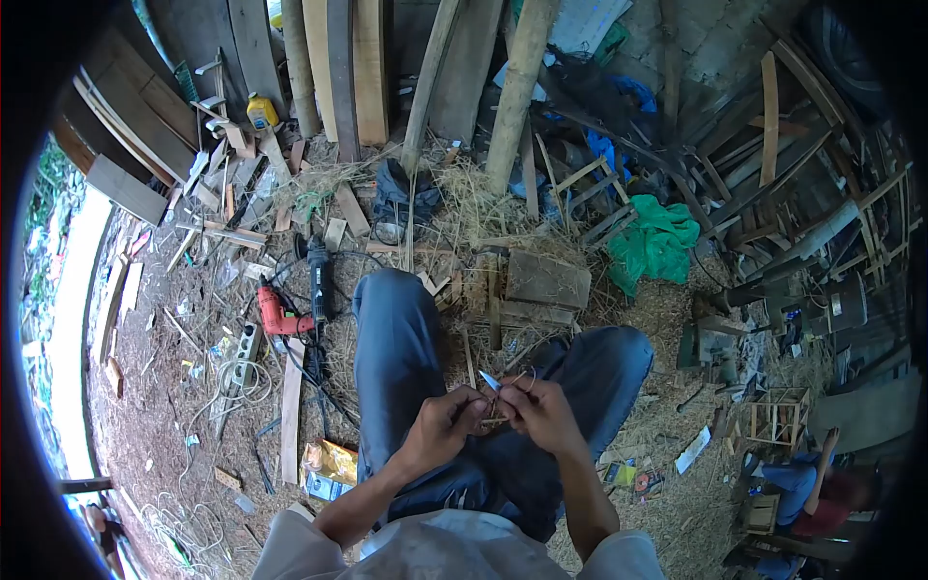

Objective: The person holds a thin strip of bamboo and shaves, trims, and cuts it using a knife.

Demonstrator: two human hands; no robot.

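Observation:
Both hands are close together above my lap. My right hand is closed round a small knife, whose pale pointed blade sticks up and to the left between the hands. My left hand is closed too, its thumb and fingers pinched beside the blade. A thin light-brown strip runs between the two hands; its material is too small to tell. The knife's handle is hidden inside my right hand.
A red power drill, a dark angle grinder and a power strip lie on the left. Ahead are a wooden block and a green plastic bag. Another person sits at the lower right.

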